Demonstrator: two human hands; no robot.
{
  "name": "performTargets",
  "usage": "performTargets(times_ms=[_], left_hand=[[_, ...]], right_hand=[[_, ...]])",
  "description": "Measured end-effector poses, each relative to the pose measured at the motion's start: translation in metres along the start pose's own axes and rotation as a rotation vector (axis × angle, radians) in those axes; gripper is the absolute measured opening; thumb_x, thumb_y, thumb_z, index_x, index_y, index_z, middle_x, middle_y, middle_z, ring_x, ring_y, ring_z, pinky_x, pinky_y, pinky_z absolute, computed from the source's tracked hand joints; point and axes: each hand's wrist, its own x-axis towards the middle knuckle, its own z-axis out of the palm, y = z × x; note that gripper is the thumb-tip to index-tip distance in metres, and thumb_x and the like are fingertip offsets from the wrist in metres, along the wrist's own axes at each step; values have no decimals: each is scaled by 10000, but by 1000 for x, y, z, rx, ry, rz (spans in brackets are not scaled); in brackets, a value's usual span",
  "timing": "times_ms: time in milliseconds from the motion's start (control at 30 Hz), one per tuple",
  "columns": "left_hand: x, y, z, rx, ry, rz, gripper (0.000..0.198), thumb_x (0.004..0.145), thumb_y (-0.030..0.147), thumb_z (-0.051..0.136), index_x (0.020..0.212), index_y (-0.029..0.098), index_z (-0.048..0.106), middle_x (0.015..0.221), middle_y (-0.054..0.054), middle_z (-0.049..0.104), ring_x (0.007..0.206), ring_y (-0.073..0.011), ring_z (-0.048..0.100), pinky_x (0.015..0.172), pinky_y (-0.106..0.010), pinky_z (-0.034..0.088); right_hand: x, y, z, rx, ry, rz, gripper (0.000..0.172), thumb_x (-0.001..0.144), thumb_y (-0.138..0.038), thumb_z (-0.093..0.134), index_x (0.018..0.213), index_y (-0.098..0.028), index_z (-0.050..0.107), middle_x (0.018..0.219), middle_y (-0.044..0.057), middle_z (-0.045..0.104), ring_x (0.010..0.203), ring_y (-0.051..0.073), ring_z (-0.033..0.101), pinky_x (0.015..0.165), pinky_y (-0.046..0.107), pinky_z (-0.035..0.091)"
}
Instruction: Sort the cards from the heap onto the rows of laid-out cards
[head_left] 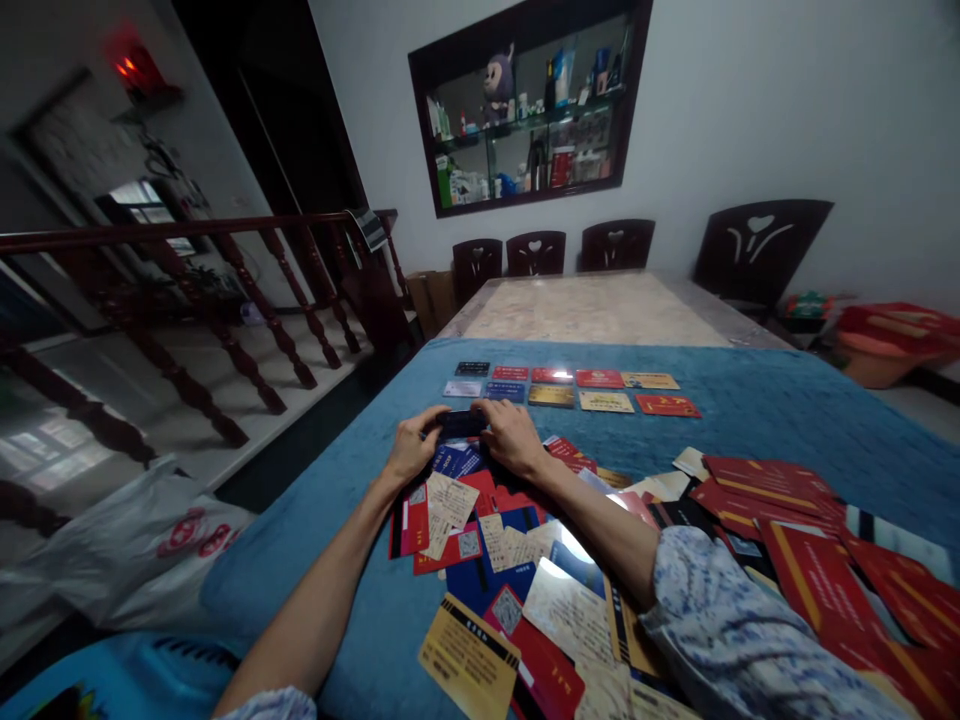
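My left hand and my right hand pinch the two ends of a dark card between fingers and thumbs. It lies just in front of two rows of laid-out cards, which include a black card, a white card, a blue card and a gold card. Under and around my forearms is a loose heap of overlapping cards, among them a yellow card and a red card with a code. Whether the dark card touches the cloth cannot be made out.
A blue cloth covers the near part of the table. Red folders are piled at the right. Dark chairs stand behind the table. At the left are a wooden railing and a white plastic bag.
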Motion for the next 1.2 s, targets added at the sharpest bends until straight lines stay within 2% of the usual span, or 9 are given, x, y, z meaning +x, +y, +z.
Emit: performTargets(times_ms=[100, 233, 333, 433, 567, 800, 1000, 1200], left_hand=[[0, 3, 0, 16, 19, -9, 364, 846, 161, 511, 1166, 169, 682, 1066, -52, 750, 893, -174, 699, 901, -323, 551], [-2, 10, -2, 55, 22, -22, 356, 847, 184, 523, 1177, 189, 659, 838, -4, 706, 715, -143, 638, 770, -275, 533], [-3, 12, -2, 52, 15, -23, 339, 851, 198, 521, 1169, 193, 637, 764, 15, 656, 679, -138, 609, 718, -257, 511], [-3, 12, -2, 54, 6, -11, 343, 838, 189, 532, 1169, 204, 622, 838, 5, 674, 732, -145, 620, 756, -267, 518], [-3, 10, -1, 93, 14, 40, 450, 805, 156, 560, 1249, 217, 590, 1006, -20, 696, 864, -163, 628, 879, -311, 518], [-3, 7, 1, 179, 9, 156, 588, 804, 127, 563, 1385, 190, 496, 1256, -98, 638, 1066, -221, 591, 1003, -410, 475], [2, 8, 3, 281, -20, 205, 638, 809, 130, 572, 1432, 186, 444, 1289, -121, 619, 1135, -264, 556, 1029, -456, 448], [7, 9, 5, 369, 0, 218, 610, 828, 138, 539, 1430, 168, 444, 1271, -138, 627, 1154, -292, 548, 1031, -487, 431]], right_hand=[[-1, -1, 1, -19, -1, -7, 467, 878, -145, 554, 1340, -193, 505, 1273, 129, 633, 1139, 266, 534, 862, 355, 386], [-1, -2, 0, -44, -5, -34, 471, 884, -155, 545, 1352, -178, 497, 1299, 151, 609, 1139, 274, 530, 877, 364, 381], [-1, -1, 0, -48, 4, -43, 454, 887, -163, 541, 1340, -176, 505, 1293, 150, 609, 1140, 275, 531, 883, 366, 376], [-1, -2, -2, -65, 21, -49, 435, 899, -154, 514, 1333, -173, 512, 1275, 148, 615, 1134, 268, 532, 890, 367, 371], [-1, -5, -6, -105, 42, -40, 448, 903, -141, 484, 1350, -159, 508, 1257, 159, 620, 1113, 269, 533, 890, 371, 368], [2, -5, -13, -161, 29, -35, 463, 914, -155, 456, 1375, -133, 490, 1257, 176, 614, 1119, 279, 528, 891, 379, 378], [4, -3, -18, -198, 13, -25, 463, 926, -265, 521, 1368, -133, 490, 1299, 198, 570, 1157, 308, 487, 881, 391, 400], [8, -6, -26, -236, 24, -8, 455, 901, -260, 567, 1338, -148, 508, 1292, 196, 548, 1160, 321, 452, 860, 391, 412]])
